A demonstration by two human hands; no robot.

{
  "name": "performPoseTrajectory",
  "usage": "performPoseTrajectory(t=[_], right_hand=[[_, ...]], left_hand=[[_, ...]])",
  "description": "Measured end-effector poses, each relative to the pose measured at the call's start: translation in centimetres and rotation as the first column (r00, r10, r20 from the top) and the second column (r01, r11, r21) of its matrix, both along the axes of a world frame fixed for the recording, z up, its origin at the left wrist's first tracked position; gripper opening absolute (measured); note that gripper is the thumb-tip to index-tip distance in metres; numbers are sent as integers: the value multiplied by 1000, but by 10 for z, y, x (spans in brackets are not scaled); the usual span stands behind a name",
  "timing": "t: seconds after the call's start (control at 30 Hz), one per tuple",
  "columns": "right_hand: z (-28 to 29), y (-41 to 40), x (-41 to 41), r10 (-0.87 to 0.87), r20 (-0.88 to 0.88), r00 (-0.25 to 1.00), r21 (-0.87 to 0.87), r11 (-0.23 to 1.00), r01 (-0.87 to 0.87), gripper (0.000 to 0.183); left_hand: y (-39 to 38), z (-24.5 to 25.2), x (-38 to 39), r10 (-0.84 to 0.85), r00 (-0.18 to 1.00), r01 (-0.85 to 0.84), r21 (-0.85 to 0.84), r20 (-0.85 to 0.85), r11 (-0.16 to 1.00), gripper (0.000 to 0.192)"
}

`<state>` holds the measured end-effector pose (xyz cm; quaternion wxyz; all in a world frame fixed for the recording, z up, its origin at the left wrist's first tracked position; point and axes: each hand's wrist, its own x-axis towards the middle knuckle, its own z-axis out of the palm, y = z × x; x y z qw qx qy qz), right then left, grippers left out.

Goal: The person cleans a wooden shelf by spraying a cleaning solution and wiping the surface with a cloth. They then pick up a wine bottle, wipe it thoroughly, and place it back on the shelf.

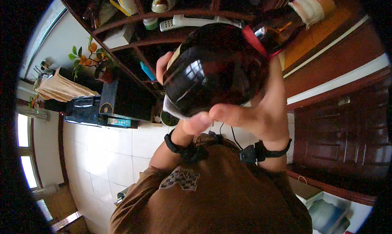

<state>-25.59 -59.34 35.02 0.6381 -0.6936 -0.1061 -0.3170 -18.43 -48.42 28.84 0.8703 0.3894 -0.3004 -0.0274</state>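
Note:
Close before me is a large, rounded, glossy dark vessel (214, 68), perhaps a bottle, held up in both hands. Its sheen reflects a window, and a red band (255, 41) rings its narrower end at the upper right. My left hand (196, 123) grips the lower left side; its thumb shows below and its fingers curl round the far left edge. A white cloth or tissue (171, 107) sticks out between that hand and the vessel. My right hand (257, 120) supports the right side, thumb along the bottom, its other fingers hidden behind. Both wrists wear black straps.
Dark wooden shelving (141, 45) ahead holds a white handset-like device (190, 20), a vase (163, 1) and a white box (118, 38). A red-and-white object (315, 7) stands upper right. Potted plant (87, 58) and black cabinet (122, 96) lie left; a dark door (333, 133), right.

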Motion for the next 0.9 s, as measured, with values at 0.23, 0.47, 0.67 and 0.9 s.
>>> performPoseTrajectory(t=[0.23,0.47,0.67,0.9], right_hand=[[19,-15,21,-124,-82,989,210,968,139,19],[2,-14,21,-276,-45,960,370,888,273,12],[-3,-11,15,-250,220,943,60,968,243,35],[-5,-12,15,-309,111,945,74,950,302,26]], left_hand=[[-11,-9,1,-237,956,209,-166,-172,964,113],[-5,-3,12,-298,932,315,52,-207,948,91],[-4,7,12,-297,890,315,-3,-346,949,58],[-5,2,13,-324,876,361,39,-356,932,61]])
